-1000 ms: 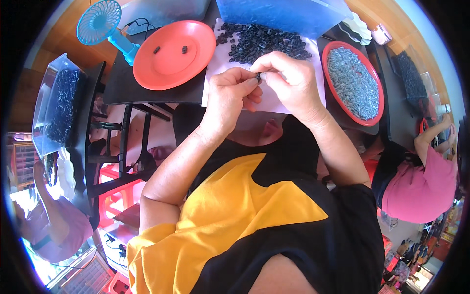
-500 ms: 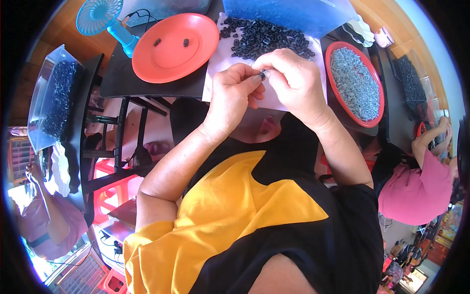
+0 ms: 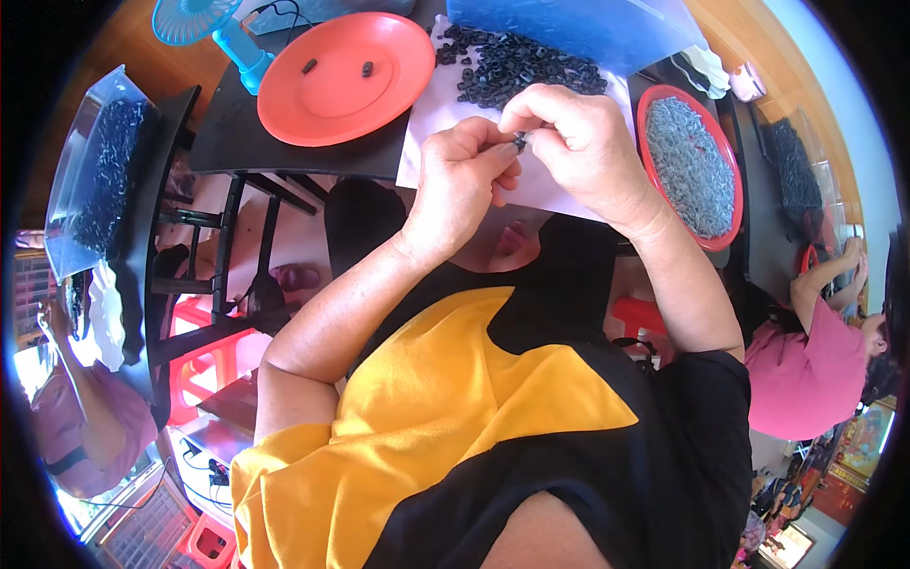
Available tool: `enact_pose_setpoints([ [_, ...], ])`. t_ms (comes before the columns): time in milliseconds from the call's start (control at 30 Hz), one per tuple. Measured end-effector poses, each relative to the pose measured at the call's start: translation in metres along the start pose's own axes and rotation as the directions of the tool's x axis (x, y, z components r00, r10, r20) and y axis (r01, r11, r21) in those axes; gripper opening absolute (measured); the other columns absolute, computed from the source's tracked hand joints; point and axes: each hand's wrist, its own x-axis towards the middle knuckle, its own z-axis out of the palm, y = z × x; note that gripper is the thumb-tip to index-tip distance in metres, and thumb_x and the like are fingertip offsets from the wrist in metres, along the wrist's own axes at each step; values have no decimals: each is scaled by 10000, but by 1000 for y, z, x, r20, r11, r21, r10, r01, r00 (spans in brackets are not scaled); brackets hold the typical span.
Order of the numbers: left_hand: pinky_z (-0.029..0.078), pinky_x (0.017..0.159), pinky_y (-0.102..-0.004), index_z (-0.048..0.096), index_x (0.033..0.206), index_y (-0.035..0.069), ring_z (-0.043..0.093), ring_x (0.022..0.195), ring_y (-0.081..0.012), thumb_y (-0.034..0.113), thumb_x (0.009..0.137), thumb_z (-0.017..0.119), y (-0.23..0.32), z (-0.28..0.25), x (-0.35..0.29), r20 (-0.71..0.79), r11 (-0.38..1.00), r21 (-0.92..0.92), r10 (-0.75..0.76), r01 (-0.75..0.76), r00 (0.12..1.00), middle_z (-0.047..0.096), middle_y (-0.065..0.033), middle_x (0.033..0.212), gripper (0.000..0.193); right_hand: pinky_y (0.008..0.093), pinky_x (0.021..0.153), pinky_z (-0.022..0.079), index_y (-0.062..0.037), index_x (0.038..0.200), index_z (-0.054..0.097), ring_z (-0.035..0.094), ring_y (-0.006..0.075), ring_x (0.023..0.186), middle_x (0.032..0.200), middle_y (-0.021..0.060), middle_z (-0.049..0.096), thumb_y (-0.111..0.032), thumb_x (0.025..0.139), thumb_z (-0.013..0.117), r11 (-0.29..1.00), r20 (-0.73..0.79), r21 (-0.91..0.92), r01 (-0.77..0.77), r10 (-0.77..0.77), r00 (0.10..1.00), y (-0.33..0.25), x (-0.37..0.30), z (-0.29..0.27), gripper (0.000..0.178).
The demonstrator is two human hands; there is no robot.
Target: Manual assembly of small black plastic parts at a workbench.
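Observation:
Over the near part of a pale sheet [image 3: 427, 128], my two hands meet at a small black plastic piece [image 3: 519, 143]. My left hand [image 3: 460, 180] pinches this piece between thumb and fingers. Closed in a pinch, my right hand [image 3: 588, 147] touches the piece from the other side; its fingertips hide what they hold, if anything. Just beyond the hands lies a heap of similar black plastic pieces [image 3: 531, 76]. Two black pieces [image 3: 367, 69] rest apart on a round red plate [image 3: 318, 119] at the left. Right of my hands, small silvery screw-like parts [image 3: 687, 161] fill a red tray [image 3: 737, 209].
A clear bluish bin [image 3: 588, 33] stands behind the heap, and a blue fan [image 3: 248, 62] is beyond the plate. Another clear bin [image 3: 109, 180] with dark parts is at far left. One person [image 3: 806, 370] sits at the right, another [image 3: 95, 427] at the left.
The view has shifted slightly. My hands stay together at the black piece, with a small change in the right fingers' position. The two pieces on the plate are unmoved.

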Motion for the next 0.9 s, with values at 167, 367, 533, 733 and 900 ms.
enact_pose_setpoints([
  [167, 480, 540, -245, 632, 851, -32, 594, 635, -107, 33, 911, 590, 0, -1, 0, -9, 999, 43, 24, -24, 1000, 640, -73, 750, 97, 391, 726, 495, -90, 869, 600, 645, 264, 807, 784, 59, 631, -65, 696, 713, 890, 67, -373, 261, -255, 965, -12, 4, 5, 208],
  [367, 476, 548, -258, 624, 837, -31, 582, 624, -108, 37, 887, 579, -8, 2, -2, -50, 982, 88, 171, -166, 984, 627, -73, 726, 95, 386, 694, 494, -108, 860, 575, 632, 264, 770, 754, 32, 587, -119, 664, 753, 842, 74, -444, 306, -306, 949, -9, 1, 9, 265],
  [533, 482, 547, -217, 667, 957, -28, 608, 644, -83, 76, 934, 612, -2, 1, -3, -33, 999, 40, 5, -3, 999, 664, -51, 759, 120, 386, 584, 504, -78, 929, 581, 666, 311, 677, 704, 106, 623, 68, 754, 614, 994, 26, 8, -105, 104, 994, 3, 5, 2, 230],
  [733, 474, 514, -238, 638, 892, -35, 596, 637, -107, 64, 908, 617, 0, 4, -4, -55, 1000, -3, 18, -18, 998, 625, -54, 728, 102, 398, 588, 486, -87, 916, 578, 637, 290, 664, 698, 95, 599, 26, 745, 636, 989, 35, -142, -28, 34, 999, -4, 4, 3, 212],
  [900, 464, 522, -260, 623, 833, -33, 581, 638, -119, 14, 870, 582, -10, 2, -3, -71, 991, 5, 131, -131, 989, 621, -62, 720, 72, 351, 693, 418, -133, 876, 564, 563, 215, 751, 777, 20, 568, -216, 759, 675, 660, 210, -625, 418, -373, 904, -17, 1, 13, 181],
])
